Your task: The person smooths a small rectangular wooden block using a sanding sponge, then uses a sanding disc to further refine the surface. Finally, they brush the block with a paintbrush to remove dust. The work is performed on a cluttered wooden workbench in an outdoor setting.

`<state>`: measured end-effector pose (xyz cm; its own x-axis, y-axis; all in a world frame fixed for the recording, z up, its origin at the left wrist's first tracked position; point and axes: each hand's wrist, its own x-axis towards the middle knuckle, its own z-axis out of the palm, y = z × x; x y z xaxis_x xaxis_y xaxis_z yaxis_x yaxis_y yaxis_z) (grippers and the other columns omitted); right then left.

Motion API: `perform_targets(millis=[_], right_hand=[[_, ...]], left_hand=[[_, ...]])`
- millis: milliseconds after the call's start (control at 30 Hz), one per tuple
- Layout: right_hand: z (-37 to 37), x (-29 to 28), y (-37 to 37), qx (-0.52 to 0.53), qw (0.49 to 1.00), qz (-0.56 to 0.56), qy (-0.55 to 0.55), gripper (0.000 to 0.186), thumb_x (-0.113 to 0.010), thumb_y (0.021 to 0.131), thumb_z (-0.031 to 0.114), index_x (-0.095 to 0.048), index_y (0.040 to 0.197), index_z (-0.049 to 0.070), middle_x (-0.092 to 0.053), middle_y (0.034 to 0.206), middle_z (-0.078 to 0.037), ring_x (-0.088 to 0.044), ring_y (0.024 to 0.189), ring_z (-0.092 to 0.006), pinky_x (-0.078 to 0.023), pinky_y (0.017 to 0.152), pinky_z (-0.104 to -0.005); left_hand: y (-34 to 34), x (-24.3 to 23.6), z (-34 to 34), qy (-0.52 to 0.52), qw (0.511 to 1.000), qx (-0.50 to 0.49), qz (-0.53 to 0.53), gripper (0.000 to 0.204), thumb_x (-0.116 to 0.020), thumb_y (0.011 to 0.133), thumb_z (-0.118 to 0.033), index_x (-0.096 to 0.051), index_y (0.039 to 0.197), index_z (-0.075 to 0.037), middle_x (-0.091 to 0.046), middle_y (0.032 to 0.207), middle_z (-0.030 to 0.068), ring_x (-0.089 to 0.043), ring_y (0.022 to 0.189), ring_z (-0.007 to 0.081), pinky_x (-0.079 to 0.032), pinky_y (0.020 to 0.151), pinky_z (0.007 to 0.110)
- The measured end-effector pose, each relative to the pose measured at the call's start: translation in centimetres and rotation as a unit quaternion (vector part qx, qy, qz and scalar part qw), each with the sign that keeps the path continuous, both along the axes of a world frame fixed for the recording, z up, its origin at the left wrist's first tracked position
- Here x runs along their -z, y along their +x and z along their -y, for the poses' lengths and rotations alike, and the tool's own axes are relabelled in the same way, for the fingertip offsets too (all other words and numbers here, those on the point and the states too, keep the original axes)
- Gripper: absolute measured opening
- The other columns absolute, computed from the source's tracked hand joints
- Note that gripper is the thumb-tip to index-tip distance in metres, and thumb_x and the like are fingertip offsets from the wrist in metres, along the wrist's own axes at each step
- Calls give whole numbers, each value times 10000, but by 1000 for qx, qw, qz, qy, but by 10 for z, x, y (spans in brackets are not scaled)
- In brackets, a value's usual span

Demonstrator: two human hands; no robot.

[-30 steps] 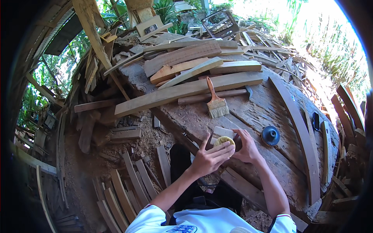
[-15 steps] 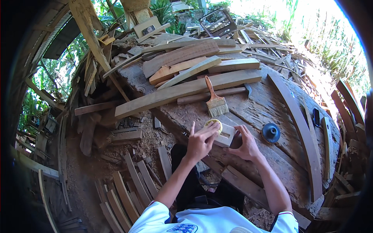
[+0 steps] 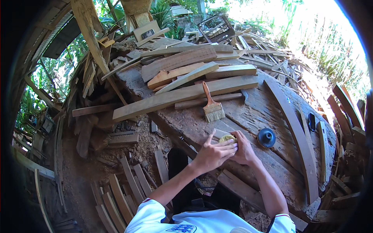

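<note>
1. Two hands meet in my head view, near the edge of the worn wooden tabletop [image 3: 248,114]. The left hand [image 3: 213,153] is partly closed, its fingers laid together over a round yellow pad [image 3: 226,138], its thumb standing away.
2. The right hand [image 3: 244,150] is curled most of the way shut and seems to have hold of a pale block [image 3: 220,133]. That block sits beneath and beside the pad, largely covered by the fingers, so I can't read its underside or the contact exactly.
3. My judgement on progress: the pad is in use against the block, so rubbing looks under way. I see no finished face I could vouch for, and how much surface is left I cannot tell.
4. The wide brush [image 3: 214,111] lies untouched, its handle leaning over a long beam [image 3: 186,98] and the wooden handle of a tool [image 3: 229,98].
5. As for containers, I find little. A dark round piece with a raised knob [image 3: 266,138] sits to the right of the hands; whether it is hollow, I can't say.
6. At the back, a dark open frame like a crate [image 3: 216,29] rests among scrap wood [image 3: 264,52]; from here I can't make out contents of its own.
</note>
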<state>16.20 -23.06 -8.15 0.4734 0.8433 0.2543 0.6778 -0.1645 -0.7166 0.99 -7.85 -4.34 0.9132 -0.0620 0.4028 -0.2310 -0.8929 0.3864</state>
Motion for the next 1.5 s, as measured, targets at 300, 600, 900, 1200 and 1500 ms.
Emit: perform_targets(millis=[300,600,900,1200,1500], right_hand=[[2,-8,-3,0,1000,1,-20,910,-963,644,415,-553,1361,34,-612,1246,-190,-603,1196,-419,-491,1031,-515],[2,-10,-4,-6,999,23,-33,905,-956,670,428,-550,1384,47,-616,1282,-183,-603,1218,-407,-493,1049,-501],[0,-4,0,-17,999,9,-32,927,-959,659,431,-551,1395,42,-620,1273,-184,-599,1232,-408,-492,1055,-508],[3,3,0,-5,999,35,-25,977,-980,635,437,-543,1408,29,-618,1287,-189,-606,1214,-403,-501,1043,-482],[-4,-1,-1,-1,1000,14,4,931,-967,646,444,-548,1369,34,-620,1198,-173,-620,1111,-379,-507,993,-475]], left_hand=[[14,18,0,23,998,-26,58,201,-680,1036,-269,-815,1184,-254,-762,1329,-4,-713,1258,130,-255,1272,668],[14,5,-27,-11,997,-60,44,147,-709,1016,-303,-826,1105,-307,-789,1260,2,-762,1159,144,-288,1256,700],[-14,-10,-21,-14,1000,-23,-1,187,-712,1019,-313,-811,1177,-331,-759,1334,-21,-721,1248,157,-271,1267,702],[-28,3,-2,-66,997,-22,23,278,-681,1048,-274,-774,1309,-259,-758,1336,-23,-658,1349,166,-243,1242,728],[-15,0,-3,-49,999,2,7,188,-664,1059,-313,-806,1183,-316,-762,1324,-52,-676,1307,106,-128,1274,763]])
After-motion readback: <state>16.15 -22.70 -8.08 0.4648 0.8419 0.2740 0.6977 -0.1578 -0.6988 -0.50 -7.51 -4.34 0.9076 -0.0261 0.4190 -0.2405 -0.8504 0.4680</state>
